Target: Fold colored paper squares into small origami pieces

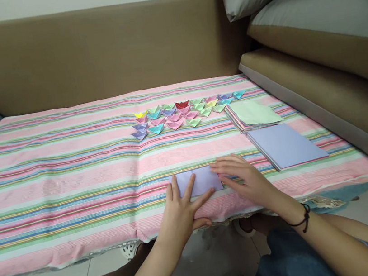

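Observation:
A lavender sheet of paper (pixel 204 182), folded into a long rectangle, lies flat close to the front edge of the striped cloth. My left hand (pixel 183 206) rests on it with the fingers spread, pressing its left and middle part. At the paper's right end is my right hand (pixel 240 175), its fingertips touching the edge there and its fingers stretched apart. Beyond the paper, several small folded paper boats (pixel 175 124) in mixed colours stand in rows.
To the right are a stack of lavender paper (pixel 288 145) and, behind it, a stack topped with pale green paper (pixel 255 112). The striped cloth (pixel 56 183) covers the surface. Brown cushions (pixel 327 86) border the right side, and a brown backrest (pixel 100 54) stands behind.

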Tool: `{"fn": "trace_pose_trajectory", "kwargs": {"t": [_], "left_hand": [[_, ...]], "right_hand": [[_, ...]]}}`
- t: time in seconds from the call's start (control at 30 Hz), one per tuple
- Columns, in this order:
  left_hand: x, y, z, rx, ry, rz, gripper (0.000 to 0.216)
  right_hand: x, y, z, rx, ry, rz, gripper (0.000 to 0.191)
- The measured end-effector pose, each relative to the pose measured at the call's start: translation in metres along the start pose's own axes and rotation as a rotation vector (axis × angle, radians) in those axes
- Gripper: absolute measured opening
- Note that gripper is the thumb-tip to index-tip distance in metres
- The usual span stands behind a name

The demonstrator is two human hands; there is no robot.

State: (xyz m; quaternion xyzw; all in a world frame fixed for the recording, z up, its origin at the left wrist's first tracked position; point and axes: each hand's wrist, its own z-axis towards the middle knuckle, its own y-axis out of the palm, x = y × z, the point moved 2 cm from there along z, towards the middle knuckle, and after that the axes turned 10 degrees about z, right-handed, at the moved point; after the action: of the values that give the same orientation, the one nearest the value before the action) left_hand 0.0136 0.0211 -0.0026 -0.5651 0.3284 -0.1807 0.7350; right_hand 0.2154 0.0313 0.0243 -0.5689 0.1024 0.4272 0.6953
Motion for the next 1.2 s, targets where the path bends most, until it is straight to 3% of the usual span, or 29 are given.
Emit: {"fn": "trace_pose_trajectory", "kwargs": {"t": [0.1,0.27,0.57,1.2], "left_hand": [[0.0,0.001,0.0,-0.026,0.016,-0.004,0.099],[0.0,0.004,0.0,-0.048,0.017,-0.018,0.104],[-0.006,0.006,-0.008,-0.005,0.021,-0.067,0.104],[-0.051,0.007,-0.066,0.077,-0.011,-0.008,0.078]], "right_hand": [[0.0,0.019,0.006,-0.099,-0.049,0.01,0.033],[0.004,0.038,0.004,-0.144,-0.031,-0.029,0.039],[0.004,0.038,0.0,-0.154,-0.037,-0.115,0.038],[0.006,0.039,-0.002,-0.137,-0.039,-0.135,0.036]]}}
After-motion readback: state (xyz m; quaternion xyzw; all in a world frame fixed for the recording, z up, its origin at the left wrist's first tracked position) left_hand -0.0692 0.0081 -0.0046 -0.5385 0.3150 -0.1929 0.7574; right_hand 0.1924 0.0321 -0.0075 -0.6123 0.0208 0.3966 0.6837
